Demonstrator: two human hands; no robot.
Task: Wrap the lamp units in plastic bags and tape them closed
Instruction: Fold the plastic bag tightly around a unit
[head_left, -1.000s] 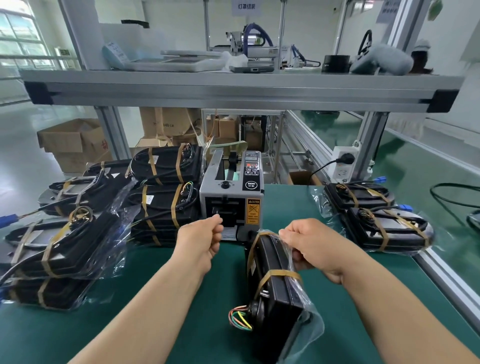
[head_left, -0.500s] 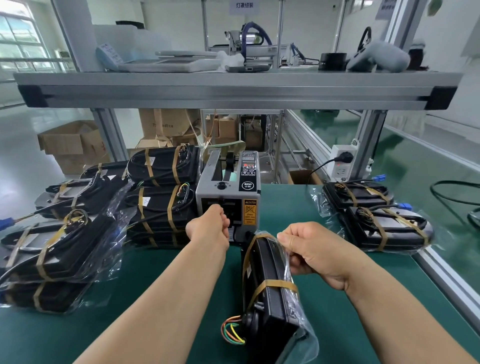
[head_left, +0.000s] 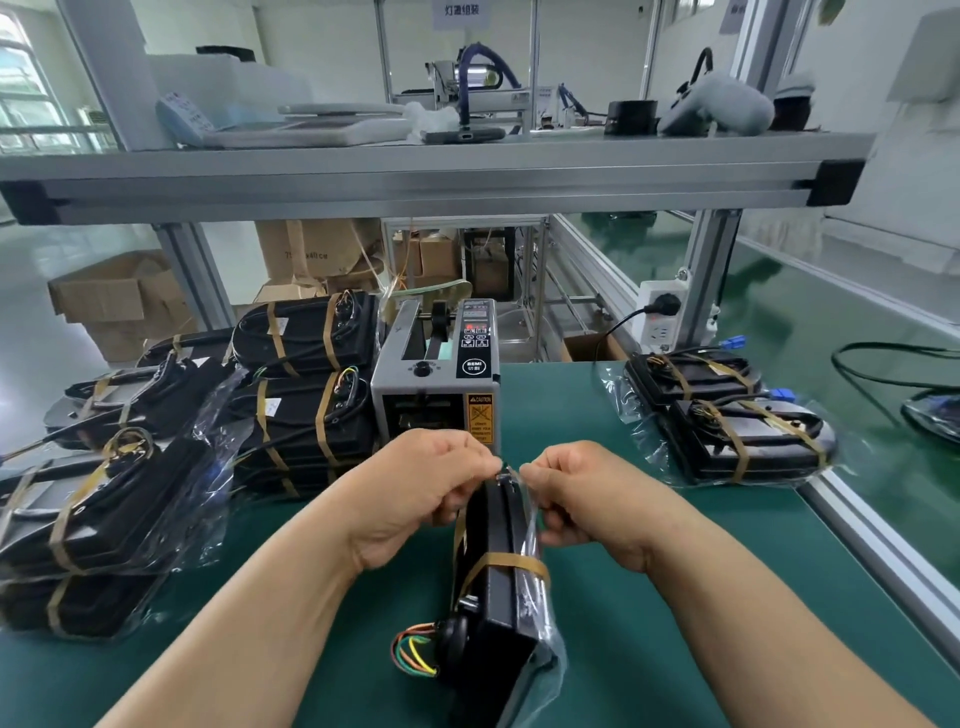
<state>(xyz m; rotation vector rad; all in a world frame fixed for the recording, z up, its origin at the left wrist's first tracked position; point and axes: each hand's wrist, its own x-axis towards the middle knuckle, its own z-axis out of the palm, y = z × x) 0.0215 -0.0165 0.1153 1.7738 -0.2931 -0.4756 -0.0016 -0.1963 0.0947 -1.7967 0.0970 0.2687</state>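
A black lamp unit (head_left: 496, 613) stands on edge on the green mat, inside a clear plastic bag (head_left: 535, 670), with a tan tape band round it and coloured wires at its near end. My left hand (head_left: 421, 493) and my right hand (head_left: 576, 499) meet at its far top edge. Both pinch there, fingers curled; a thin strip of tape seems to run between them. The grey tape dispenser (head_left: 441, 384) sits just behind my hands.
Several bagged and taped lamp units are stacked at the left (head_left: 306, 395) and two lie at the right (head_left: 737, 431). An aluminium shelf beam (head_left: 415, 182) crosses overhead. The table's metal edge (head_left: 872, 545) runs along the right. A power socket (head_left: 660, 317) is behind.
My left hand has come back from the dispenser's slot to the top of the lamp unit, meeting my right hand there. The unit stays upright.
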